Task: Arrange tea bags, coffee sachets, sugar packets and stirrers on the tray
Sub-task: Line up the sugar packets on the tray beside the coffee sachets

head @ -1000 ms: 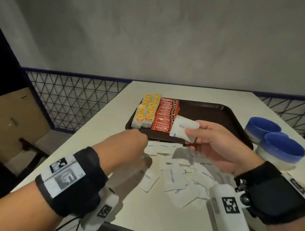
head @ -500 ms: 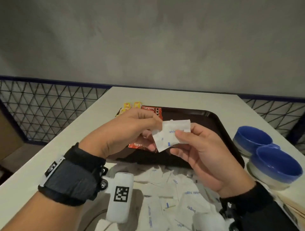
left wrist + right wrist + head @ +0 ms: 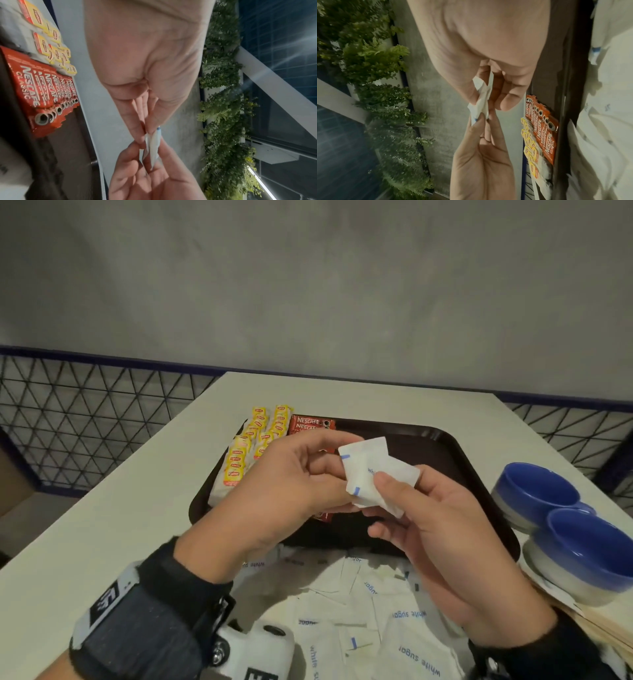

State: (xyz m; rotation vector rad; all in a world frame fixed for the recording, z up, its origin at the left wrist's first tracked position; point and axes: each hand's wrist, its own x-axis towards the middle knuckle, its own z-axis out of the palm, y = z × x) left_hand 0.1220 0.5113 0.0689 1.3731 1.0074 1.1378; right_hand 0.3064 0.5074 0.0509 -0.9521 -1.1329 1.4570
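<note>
Both hands hold white sugar packets (image 3: 371,470) up above the dark brown tray (image 3: 455,450). My left hand (image 3: 337,474) pinches their left edge. My right hand (image 3: 380,491) pinches the right side with thumb on top. The left wrist view shows the sugar packets (image 3: 153,142) edge-on between fingertips of both hands; in the right wrist view the sugar packets (image 3: 482,100) look the same. Yellow tea bags (image 3: 255,440) lie in rows on the tray's left, red coffee sachets (image 3: 310,422) beside them. Loose sugar packets (image 3: 370,618) lie heaped on the table in front of the tray.
Two stacked blue-and-white bowls (image 3: 561,525) stand right of the tray. Pale wooden stirrers (image 3: 606,631) show at the right edge, below the bowls. The white table (image 3: 102,525) ends at a wire mesh fence (image 3: 85,412) and a grey wall behind.
My left hand rose from the loose pile with a packet and joined the right hand. Both now hold the packets together above the tray, and the head view has tilted down.
</note>
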